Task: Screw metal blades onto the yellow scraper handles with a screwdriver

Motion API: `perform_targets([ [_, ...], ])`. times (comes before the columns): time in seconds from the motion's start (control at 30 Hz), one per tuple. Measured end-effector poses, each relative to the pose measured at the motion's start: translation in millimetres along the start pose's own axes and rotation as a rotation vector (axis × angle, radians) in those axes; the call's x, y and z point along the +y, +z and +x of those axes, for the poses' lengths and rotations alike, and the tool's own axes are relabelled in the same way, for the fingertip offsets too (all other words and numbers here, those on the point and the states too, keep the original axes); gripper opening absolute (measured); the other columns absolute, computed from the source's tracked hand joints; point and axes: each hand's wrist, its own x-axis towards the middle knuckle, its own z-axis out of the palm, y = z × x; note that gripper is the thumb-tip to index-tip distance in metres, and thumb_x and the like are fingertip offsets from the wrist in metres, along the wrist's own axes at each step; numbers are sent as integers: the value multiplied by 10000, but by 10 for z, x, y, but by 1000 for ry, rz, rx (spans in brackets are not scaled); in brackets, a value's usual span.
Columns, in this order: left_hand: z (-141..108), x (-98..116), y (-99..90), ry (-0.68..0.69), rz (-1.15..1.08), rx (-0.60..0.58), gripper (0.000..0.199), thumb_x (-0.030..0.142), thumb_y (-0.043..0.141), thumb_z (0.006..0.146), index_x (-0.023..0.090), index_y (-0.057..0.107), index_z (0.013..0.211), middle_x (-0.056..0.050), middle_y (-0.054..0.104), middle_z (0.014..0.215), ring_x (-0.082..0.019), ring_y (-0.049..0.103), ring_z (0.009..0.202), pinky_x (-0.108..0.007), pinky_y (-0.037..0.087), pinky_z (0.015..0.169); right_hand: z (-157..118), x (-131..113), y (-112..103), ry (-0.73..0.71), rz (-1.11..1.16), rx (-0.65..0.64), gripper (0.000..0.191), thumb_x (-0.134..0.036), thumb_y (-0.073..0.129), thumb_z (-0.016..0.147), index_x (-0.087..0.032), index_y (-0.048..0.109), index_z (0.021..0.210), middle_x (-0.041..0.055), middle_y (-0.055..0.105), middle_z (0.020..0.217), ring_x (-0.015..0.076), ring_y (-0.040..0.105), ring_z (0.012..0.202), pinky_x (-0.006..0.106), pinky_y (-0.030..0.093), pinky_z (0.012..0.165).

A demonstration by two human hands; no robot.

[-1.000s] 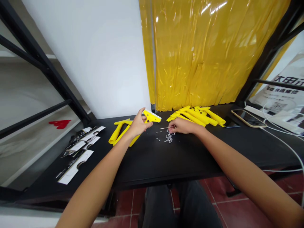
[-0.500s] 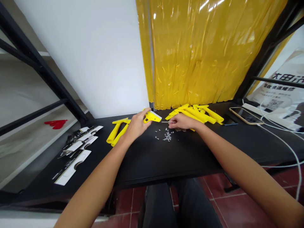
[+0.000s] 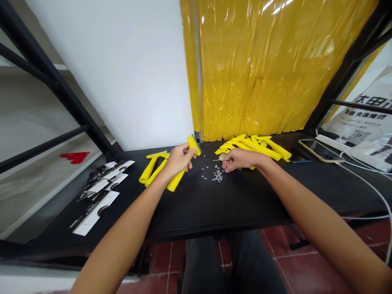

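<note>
My left hand [image 3: 180, 159] is closed round a yellow scraper [image 3: 194, 146], whose head points up and whose handle slants down toward me. My right hand [image 3: 234, 160] holds a thin metal rod [image 3: 218, 159] that sticks out to the left from its fingers. Just below the right hand, small silver screws [image 3: 218, 175] lie in a loose pile on the black table [image 3: 196, 212]. Yellow handles [image 3: 149, 169] rest beside the left wrist. Behind the right hand is a heap of yellow scraper parts [image 3: 257, 147].
Black-and-white card pieces [image 3: 96, 212] lie at the left. A phone [image 3: 320, 150] with a white cable [image 3: 364, 177] is at the right, near a white power strip [image 3: 346, 151]. A yellow plastic curtain [image 3: 254, 73] and a white panel [image 3: 122, 73] stand behind.
My left hand has turned the yellow scraper, so its head now points up and its handle shows below. My right hand has drawn slightly away from it with the rod.
</note>
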Motion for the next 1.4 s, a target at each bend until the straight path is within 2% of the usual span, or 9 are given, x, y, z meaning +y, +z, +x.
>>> perform_targets([
  [0.13, 1, 21, 24, -104, -188, -55, 219, 365, 597, 936, 184, 626, 816, -126, 713, 941, -121, 591, 456, -261, 387, 366, 26, -30, 50, -39, -61, 0, 101, -230, 689, 736, -197, 765, 792, 17, 734, 750, 145, 607, 649, 264, 430, 592],
  [0.27, -4, 36, -6, -159, -245, -66, 219, 365, 620, 923, 188, 620, 793, -101, 705, 842, -105, 550, 439, -247, 374, 350, -23, -42, -13, -30, -42, 24, 138, -187, 626, 732, -200, 748, 795, 1, 708, 709, 139, 583, 608, 264, 419, 564],
  [0.4, -16, 45, -7, -125, -306, -130, 230, 371, 628, 904, 189, 630, 763, -107, 707, 835, -102, 528, 427, -244, 357, 326, -86, -113, -104, -108, 17, 268, 121, -250, 650, 774, -189, 743, 823, 13, 723, 776, 150, 605, 686, 278, 451, 655],
  [0.53, -76, 96, 91, -119, -332, -226, 221, 366, 616, 906, 192, 645, 775, -116, 712, 845, -99, 514, 406, -249, 335, 315, -64, -314, -20, -289, 6, 562, 139, -314, 664, 837, -190, 724, 855, 21, 701, 808, 145, 589, 706, 276, 440, 664],
  [0.67, -173, 190, 223, -130, -242, -286, 212, 357, 599, 936, 193, 618, 804, -75, 696, 777, -80, 511, 407, -223, 349, 338, 38, -475, 190, -492, -71, 676, 106, -261, 646, 880, -195, 723, 912, 34, 701, 848, 156, 627, 775, 286, 474, 737],
  [0.77, -225, 233, 289, -114, -171, -335, 211, 345, 576, 957, 179, 612, 831, -44, 662, 704, -81, 513, 409, -218, 364, 348, 101, -496, 310, -499, -127, 743, 109, -245, 642, 895, -190, 728, 933, 39, 692, 847, 158, 629, 768, 285, 469, 717],
  [1.03, -213, 79, 343, -61, -39, -317, 240, 358, 496, 991, 187, 603, 860, -74, 687, 784, -88, 544, 410, -222, 368, 343, 107, -470, 354, -428, -212, 717, 112, -253, 636, 931, -186, 710, 879, 43, 692, 880, 158, 629, 787, 279, 455, 708],
  [1.17, -201, -5, 369, -51, 11, -304, 261, 386, 482, 999, 193, 612, 881, -79, 684, 739, -108, 569, 418, -222, 367, 346, 102, -492, 368, -411, -192, 715, 126, -257, 633, 936, -187, 700, 856, 44, 685, 870, 159, 621, 780, 281, 447, 702],
  [1.4, -228, 36, 377, -52, 41, -291, 242, 358, 482, 992, 189, 615, 881, -68, 685, 737, -117, 574, 420, -225, 379, 347, 65, -496, 347, -451, -286, 679, 190, -241, 571, 973, -188, 698, 843, 50, 684, 902, 162, 627, 820, 285, 444, 727],
])
